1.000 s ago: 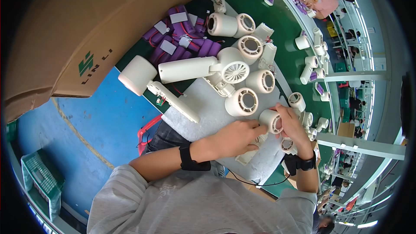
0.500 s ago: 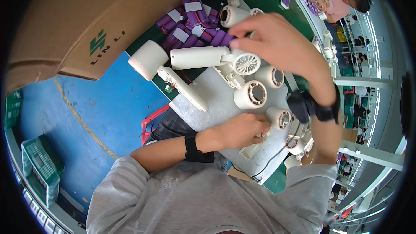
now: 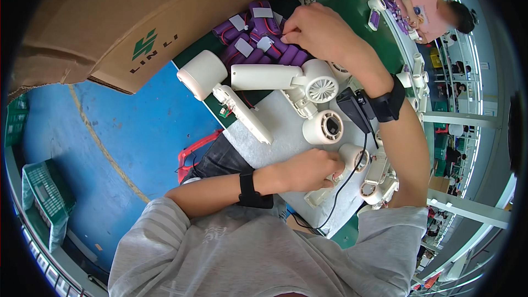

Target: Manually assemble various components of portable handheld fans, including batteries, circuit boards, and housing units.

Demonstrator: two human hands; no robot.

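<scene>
My left hand [image 3: 313, 170] is closed around the white body of a handheld fan. The fan's round head [image 3: 354, 157] sticks out beyond my fingers, and its pale open handle [image 3: 317, 197] shows below them. At the far side of the table my right hand [image 3: 324, 32] reaches over a pile of purple battery packs [image 3: 264, 44] with red wires and white labels. Its thumb and forefinger come together at the pile's right edge. What lies between the fingertips is too small to make out.
A large cardboard box [image 3: 137, 27] stands at the left. White fan parts [image 3: 264, 77] and another fan head [image 3: 323, 127] lie on the grey mat [image 3: 286, 154]. A black cable [image 3: 344, 187] crosses the mat. A person in pink [image 3: 423, 0] works at the far right.
My right hand has moved away and slightly left, and its thumb and forefinger have drawn together at the battery packs. My left hand keeps its hold on the fan.
</scene>
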